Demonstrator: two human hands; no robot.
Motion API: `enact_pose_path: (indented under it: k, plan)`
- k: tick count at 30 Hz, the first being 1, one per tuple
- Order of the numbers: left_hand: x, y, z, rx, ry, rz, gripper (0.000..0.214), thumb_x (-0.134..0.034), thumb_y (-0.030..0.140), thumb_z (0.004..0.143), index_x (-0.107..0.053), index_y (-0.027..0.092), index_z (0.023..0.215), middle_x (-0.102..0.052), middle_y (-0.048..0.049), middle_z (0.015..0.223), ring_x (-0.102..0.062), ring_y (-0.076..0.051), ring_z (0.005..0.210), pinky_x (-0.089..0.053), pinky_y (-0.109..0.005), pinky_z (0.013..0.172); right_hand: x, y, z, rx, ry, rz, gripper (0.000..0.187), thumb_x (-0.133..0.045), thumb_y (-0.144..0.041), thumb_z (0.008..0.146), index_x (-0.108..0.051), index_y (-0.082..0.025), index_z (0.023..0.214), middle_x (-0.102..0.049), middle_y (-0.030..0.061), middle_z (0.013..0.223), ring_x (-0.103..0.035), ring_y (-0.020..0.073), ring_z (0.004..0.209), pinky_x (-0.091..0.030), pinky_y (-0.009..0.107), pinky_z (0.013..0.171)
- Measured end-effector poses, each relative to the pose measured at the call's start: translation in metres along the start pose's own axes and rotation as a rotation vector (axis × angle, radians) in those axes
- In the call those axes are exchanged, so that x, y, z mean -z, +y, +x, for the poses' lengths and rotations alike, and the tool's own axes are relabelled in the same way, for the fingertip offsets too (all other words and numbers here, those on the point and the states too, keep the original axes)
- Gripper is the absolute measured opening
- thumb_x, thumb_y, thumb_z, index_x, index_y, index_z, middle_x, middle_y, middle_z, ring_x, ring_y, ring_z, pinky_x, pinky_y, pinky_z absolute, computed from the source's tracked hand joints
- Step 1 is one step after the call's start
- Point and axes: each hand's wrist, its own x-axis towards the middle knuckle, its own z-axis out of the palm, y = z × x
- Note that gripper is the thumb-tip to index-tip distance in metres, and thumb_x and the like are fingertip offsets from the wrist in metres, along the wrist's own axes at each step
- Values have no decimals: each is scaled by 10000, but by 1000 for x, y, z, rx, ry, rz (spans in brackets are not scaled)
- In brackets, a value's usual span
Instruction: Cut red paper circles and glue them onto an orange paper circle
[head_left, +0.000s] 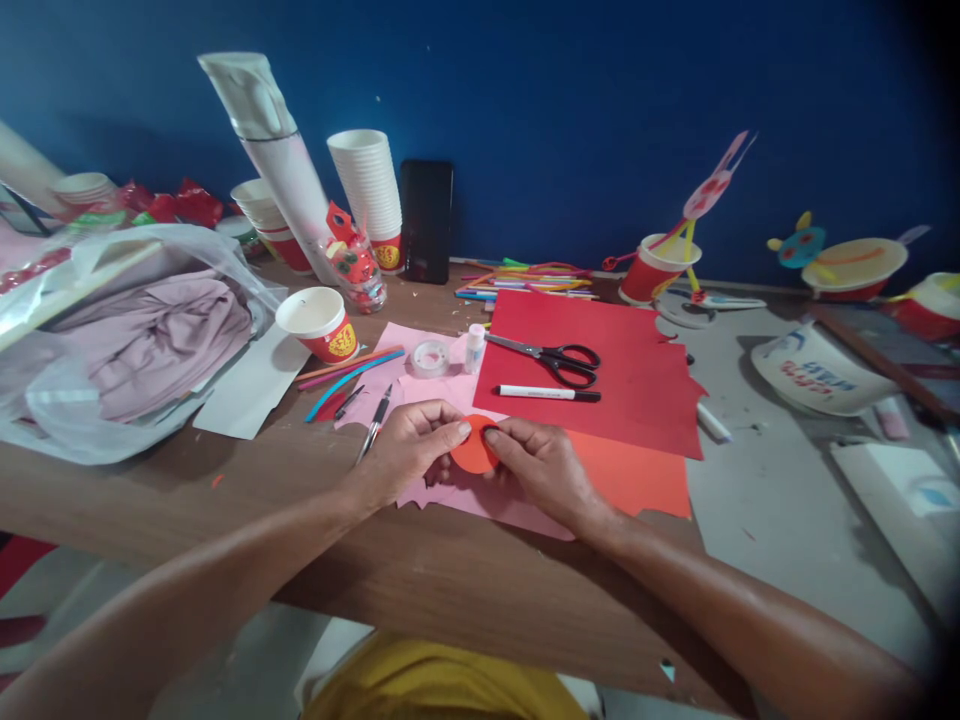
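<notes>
Between my two hands is a round piece of orange paper [475, 452], pinched at its edges. My left hand [405, 445] grips its left side with the thumb on top; my right hand [544, 465] grips the right side the same way. Underneath lies pink paper [517, 508], with orange paper [637, 475] and red paper [630, 350] to the right. On the red sheet rest black-handled scissors [551, 358] and a white marker with a black cap [547, 393]. A pen [376, 420] is beside my left hand. Tape [430, 358] and a small white bottle [475, 348] stand just beyond.
A paper cup [319, 325] stands at the left, near a plastic bag [142, 340] of cloth. Behind are stacked cups [367, 190], a leaning white flask [277, 165], a black phone [427, 220] and several pipe cleaners [532, 278]. Cup crafts [652, 270] and a bowl [817, 370] sit right.
</notes>
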Motion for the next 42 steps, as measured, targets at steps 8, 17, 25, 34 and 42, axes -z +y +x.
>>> enact_pose_path:
  k: [8,17,25,34,42]
  plan:
    - [-3,5,-1,-36,47,70,224,-597,364,751,-565,143,725,-587,15,534,-507,-83,413,-412,-187,403,1,-4,-2,-17,-19,-2,295,-487,-369,847,-581,-168,653,-586,-16,546,-504,101,492,-397,200,494]
    - [-5,4,-3,-50,19,86,198,-582,330,761,-564,148,688,-560,26,540,-486,-69,418,-407,-182,416,-1,0,1,-22,-45,-36,196,-577,-346,779,-625,-157,799,-605,-14,668,-515,107,579,-394,208,532]
    - [-7,5,-4,-55,-13,85,205,-602,334,757,-546,156,673,-503,54,484,-464,-66,400,-386,-176,393,-2,0,1,-23,18,-103,108,-542,-246,747,-613,-166,730,-583,-29,627,-505,111,581,-392,205,531]
    - [1,-3,0,34,-123,-179,251,-502,373,818,-590,142,774,-560,6,511,-524,-110,419,-392,-206,378,-1,-9,0,-33,91,-44,86,-533,-199,708,-609,-161,699,-570,-29,627,-499,106,571,-386,204,531]
    - [-2,2,-2,47,-75,-45,175,-592,301,741,-594,129,774,-537,31,465,-490,-85,379,-398,-196,381,-1,-6,1,-34,73,5,103,-544,-230,723,-618,-159,734,-586,-19,646,-510,111,584,-401,210,549]
